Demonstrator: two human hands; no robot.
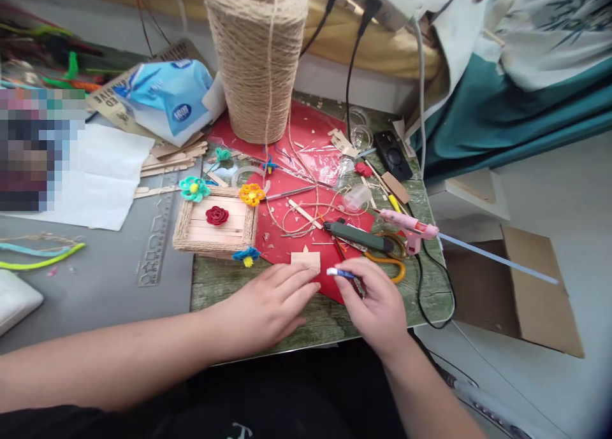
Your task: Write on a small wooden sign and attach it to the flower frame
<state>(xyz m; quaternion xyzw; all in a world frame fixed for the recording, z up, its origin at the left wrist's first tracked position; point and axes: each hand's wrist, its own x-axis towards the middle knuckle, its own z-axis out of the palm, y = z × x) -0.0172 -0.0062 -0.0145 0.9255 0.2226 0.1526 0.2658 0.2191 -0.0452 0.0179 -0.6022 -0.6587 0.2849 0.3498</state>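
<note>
Head view: one twine cone [258, 57], one pink glue gun [408, 227] and one wooden frame [215, 232] sit on the desk [215, 286]. The left hand [270, 306] lies flat, palm down, its fingers close together, just beside one small wooden piece [306, 259]. The right hand [377, 305] pinches one blue strip [340, 273], possibly pipe cleaner, at the red sheet's [282, 238] near edge.

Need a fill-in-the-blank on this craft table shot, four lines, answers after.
1. The left hand lies palm ____ on the table.
2. The right hand pinches a small item that is white and ____.
3. The flower at the middle of the twine-wrapped frame is ____.
4. The glue gun has a ____ body.
Missing words: down; blue; red; pink.
</note>
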